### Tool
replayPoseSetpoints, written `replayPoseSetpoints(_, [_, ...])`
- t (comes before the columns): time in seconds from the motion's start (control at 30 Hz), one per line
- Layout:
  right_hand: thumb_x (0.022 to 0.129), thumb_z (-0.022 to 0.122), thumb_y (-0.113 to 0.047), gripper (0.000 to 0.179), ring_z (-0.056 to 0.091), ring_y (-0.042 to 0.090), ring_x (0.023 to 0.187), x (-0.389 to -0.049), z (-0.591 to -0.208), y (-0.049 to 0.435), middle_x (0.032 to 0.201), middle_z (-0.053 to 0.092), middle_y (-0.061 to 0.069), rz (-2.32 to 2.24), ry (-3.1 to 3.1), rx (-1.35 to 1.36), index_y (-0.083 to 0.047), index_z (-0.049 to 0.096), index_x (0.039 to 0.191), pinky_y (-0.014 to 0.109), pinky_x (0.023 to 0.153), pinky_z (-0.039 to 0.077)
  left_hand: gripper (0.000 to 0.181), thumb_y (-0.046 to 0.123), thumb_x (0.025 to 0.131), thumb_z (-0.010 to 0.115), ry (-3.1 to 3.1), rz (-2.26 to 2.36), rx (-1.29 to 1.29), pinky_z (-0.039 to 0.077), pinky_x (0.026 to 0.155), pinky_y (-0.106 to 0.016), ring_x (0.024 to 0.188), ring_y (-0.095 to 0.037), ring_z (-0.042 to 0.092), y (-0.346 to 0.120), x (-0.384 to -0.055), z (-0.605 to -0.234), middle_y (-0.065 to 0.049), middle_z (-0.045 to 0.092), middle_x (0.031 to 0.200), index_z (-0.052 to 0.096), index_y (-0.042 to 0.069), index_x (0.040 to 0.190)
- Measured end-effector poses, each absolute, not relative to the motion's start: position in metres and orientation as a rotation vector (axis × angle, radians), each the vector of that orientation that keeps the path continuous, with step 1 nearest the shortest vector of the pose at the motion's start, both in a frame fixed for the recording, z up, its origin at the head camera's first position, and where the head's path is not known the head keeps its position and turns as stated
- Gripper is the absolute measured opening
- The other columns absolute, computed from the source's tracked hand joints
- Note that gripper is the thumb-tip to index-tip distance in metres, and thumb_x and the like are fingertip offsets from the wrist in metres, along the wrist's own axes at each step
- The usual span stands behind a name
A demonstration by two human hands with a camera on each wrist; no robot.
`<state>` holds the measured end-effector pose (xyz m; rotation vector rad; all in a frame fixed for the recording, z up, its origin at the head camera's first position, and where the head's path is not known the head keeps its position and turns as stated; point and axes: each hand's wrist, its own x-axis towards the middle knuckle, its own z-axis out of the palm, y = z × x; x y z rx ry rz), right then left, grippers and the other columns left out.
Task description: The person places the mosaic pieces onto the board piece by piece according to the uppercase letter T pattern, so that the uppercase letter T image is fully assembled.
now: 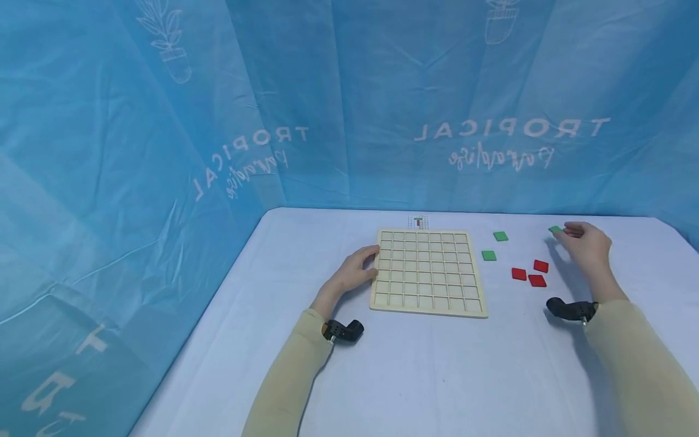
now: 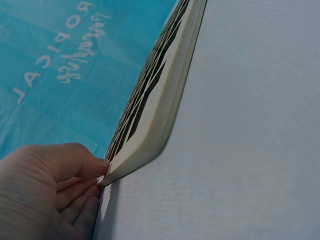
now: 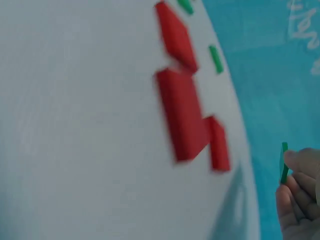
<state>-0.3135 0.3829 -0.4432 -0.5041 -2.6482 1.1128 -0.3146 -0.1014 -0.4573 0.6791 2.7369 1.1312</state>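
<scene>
A pale square grid board (image 1: 428, 308) lies flat on the white table. At its left edge is my left hand (image 1: 355, 270), with thumb and fingertips spread apart and touching the rim. The left wrist view shows the thumb of this left hand (image 2: 47, 185) against the corner of the board (image 2: 160, 125). My right hand (image 1: 590, 247) pinches a green square tile (image 1: 554, 229) above the table's right side. In the right wrist view that thin green tile (image 3: 284, 162) stands edge-on between thumb and fingers.
Two green tiles (image 1: 500, 236) lie right of the board. Nearer me are three red tiles (image 1: 519, 274) close together. A small printed grid card (image 1: 418, 223) sits behind the board. Blue printed curtains (image 1: 382, 170) border the table at the back and left.
</scene>
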Motion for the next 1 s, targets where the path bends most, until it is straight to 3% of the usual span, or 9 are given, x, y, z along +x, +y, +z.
replayPoseSetpoints(0.1, [0.089,0.051,-0.056,0.074,0.048,0.038,0.115,-0.324,-0.437,0.373,0.126,0.052,0.022,1.102,-2.642,-0.396,-0.002,0.044,0.139,0.032,0.062,0.055,0.059,0.009,0.088,0.057,2.732,1.145,0.676,0.025,0.112,-0.031,0.136,-0.022,0.030,-0.103,-0.315,-0.457,-0.010,0.037,0.147,0.037,0.002,0.143])
replayPoseSetpoints(0.17, [0.087,0.053,-0.058,0.075,0.050,0.037,0.115,-0.329,-0.430,0.360,0.125,0.054,0.021,1.125,-2.635,-0.298,-0.005,0.046,0.139,0.032,0.063,0.056,0.059,0.009,0.088,0.057,2.730,1.145,0.675,0.025,0.112,-0.031,0.137,-0.021,0.030,-0.104,-0.315,-0.458,-0.009,0.037,0.147,0.037,0.002,0.143])
replayPoseSetpoints(0.23, [0.087,0.058,-0.052,0.070,0.050,0.037,0.116,-0.331,-0.422,0.343,0.126,0.054,0.021,1.197,-2.625,-0.205,-0.006,0.047,0.139,0.044,0.078,0.055,0.059,0.009,0.088,0.057,2.729,1.144,0.674,0.025,0.112,-0.030,0.136,-0.021,0.030,-0.104,-0.315,-0.457,-0.010,0.036,0.147,0.037,0.002,0.143])
replayPoseSetpoints(0.33, [0.087,0.063,-0.045,0.063,0.054,0.031,0.113,-0.338,-0.417,0.319,0.125,0.056,0.018,1.291,-2.599,-0.081,-0.008,0.050,0.137,0.044,0.091,0.050,0.059,0.009,0.088,0.057,2.728,1.141,0.676,0.025,0.112,-0.030,0.136,-0.021,0.030,-0.103,-0.315,-0.457,-0.010,0.037,0.147,0.037,0.002,0.143])
replayPoseSetpoints(0.47, [0.085,0.066,-0.046,0.059,0.058,0.015,0.102,-0.344,-0.418,0.291,0.117,0.061,0.006,1.329,-2.597,0.058,-0.013,0.056,0.132,0.032,0.077,0.056,0.058,0.008,0.089,0.057,2.725,1.146,0.674,0.025,0.112,-0.030,0.137,-0.021,0.030,-0.102,-0.314,-0.456,-0.010,0.037,0.147,0.038,0.002,0.143])
replayPoseSetpoints(0.67, [0.090,0.064,-0.034,0.051,0.056,0.032,0.105,-0.327,-0.394,0.237,0.118,0.059,0.019,1.383,-2.630,0.281,-0.002,0.056,0.129,0.044,0.088,0.050,0.058,0.008,0.089,0.057,2.723,1.136,0.650,0.024,0.112,-0.030,0.137,-0.021,0.029,-0.100,-0.313,-0.454,-0.010,0.036,0.148,0.037,0.002,0.144])
replayPoseSetpoints(1.0, [0.089,0.067,-0.026,0.044,0.059,0.028,0.102,-0.338,-0.404,0.187,0.115,0.062,0.015,1.453,-2.629,0.434,-0.003,0.058,0.126,0.040,0.086,0.051,0.058,0.008,0.090,0.057,2.717,1.131,0.637,0.024,0.112,-0.029,0.137,-0.020,0.028,-0.100,-0.314,-0.455,-0.009,0.035,0.148,0.036,0.003,0.144])
